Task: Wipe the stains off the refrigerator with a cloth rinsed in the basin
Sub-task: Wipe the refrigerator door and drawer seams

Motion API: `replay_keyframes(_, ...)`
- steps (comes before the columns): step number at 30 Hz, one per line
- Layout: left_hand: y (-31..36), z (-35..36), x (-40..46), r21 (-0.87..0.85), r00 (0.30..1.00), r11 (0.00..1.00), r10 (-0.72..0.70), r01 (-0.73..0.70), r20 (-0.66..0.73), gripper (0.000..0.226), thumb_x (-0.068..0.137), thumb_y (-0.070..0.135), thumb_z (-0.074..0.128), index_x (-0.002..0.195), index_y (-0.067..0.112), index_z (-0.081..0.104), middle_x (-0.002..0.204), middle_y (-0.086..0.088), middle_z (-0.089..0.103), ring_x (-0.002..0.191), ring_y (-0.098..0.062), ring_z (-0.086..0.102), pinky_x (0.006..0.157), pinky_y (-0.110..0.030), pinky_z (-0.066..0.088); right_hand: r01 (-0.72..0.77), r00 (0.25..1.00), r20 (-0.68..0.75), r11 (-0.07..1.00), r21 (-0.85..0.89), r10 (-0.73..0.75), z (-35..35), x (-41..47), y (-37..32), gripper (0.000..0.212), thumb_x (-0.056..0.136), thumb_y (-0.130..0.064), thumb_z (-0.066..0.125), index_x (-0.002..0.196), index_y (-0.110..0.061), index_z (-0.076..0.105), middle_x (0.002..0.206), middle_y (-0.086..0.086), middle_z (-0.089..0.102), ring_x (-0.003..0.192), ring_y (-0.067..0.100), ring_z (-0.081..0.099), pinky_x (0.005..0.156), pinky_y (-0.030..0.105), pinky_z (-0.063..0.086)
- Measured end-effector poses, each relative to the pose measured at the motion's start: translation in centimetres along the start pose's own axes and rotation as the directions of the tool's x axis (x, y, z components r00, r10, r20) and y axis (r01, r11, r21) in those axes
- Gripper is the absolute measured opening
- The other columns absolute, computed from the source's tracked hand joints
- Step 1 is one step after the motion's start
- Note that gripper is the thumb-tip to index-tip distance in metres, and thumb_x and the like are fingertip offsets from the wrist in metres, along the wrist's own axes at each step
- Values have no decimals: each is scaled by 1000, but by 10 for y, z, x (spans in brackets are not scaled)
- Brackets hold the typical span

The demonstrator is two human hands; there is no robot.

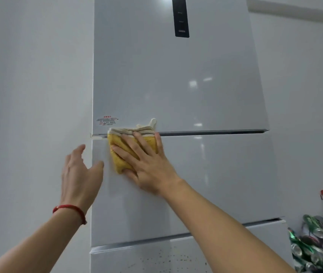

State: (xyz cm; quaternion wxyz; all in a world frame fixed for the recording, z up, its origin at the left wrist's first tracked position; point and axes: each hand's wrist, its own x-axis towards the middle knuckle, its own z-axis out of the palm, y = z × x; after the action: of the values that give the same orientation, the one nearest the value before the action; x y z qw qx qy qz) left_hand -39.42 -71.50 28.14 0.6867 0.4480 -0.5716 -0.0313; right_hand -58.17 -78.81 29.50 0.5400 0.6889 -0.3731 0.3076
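— Fingers (pixel 124 152) of the right hand (pixel 147 166) are seen spread apart and laid flat, by which the yellow cloth (pixel 117 154) is pressed against the refrigerator (pixel 176 85). Nothing is gripped; the cloth is only pinned under straight fingers.

— And where exactly is the cloth placed?

— It is held at the upper left corner of the middle door (pixel 206 184), with its striped edge lying over the gap (pixel 216 132) below the top door. A red-printed label (pixel 107 120) is found just above and to the left of it.

— What is done by the left hand (pixel 80 174)?

— It is held open at the refrigerator's left edge, thumb toward the door front; nothing is held. A red cord bracelet (pixel 70 210) is worn on that wrist.

— Anything else?

— Dark specks are visible on the bottom door (pixel 156 259), and crushed cans (pixel 314 247) are piled at the lower right.
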Motion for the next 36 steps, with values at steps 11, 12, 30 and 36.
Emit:
replay_keyframes(11,20,9,101,-249,964,936,-214,248,156,32,103,30,53,84,12,71,105,-10,74,89,-25,66,96,-39,56,-499,862,136,865,48,489,-3,-101,98,73,98,-73,2,164,-42,-7,173,-6,-16,160,23,-17,123,65,-7)
replay_keyframes(12,20,5,101,-252,961,933,-220,258,169,33,103,30,53,85,9,71,107,-12,74,90,-26,66,100,-43,55,-505,858,146,860,65,493,-4,-99,97,72,97,-73,2,162,-45,-12,172,-9,-22,158,21,-22,123,63,-10)
replay_keyframes(30,27,-21,79,-129,998,992,3,4,57,40,97,43,54,87,7,69,90,-4,72,87,-28,66,88,-54,59,-184,827,-438,905,383,353,-39,-36,-9,59,101,-5,65,156,-10,44,168,13,29,157,38,23,118,74,21)
replay_keyframes(36,27,-21,80,-163,999,987,21,-14,45,23,92,26,54,84,14,72,88,-12,75,90,-30,71,84,-48,60,-153,859,-450,961,229,244,-29,72,-68,49,105,-41,53,150,-22,53,165,0,40,156,26,30,121,62,25)
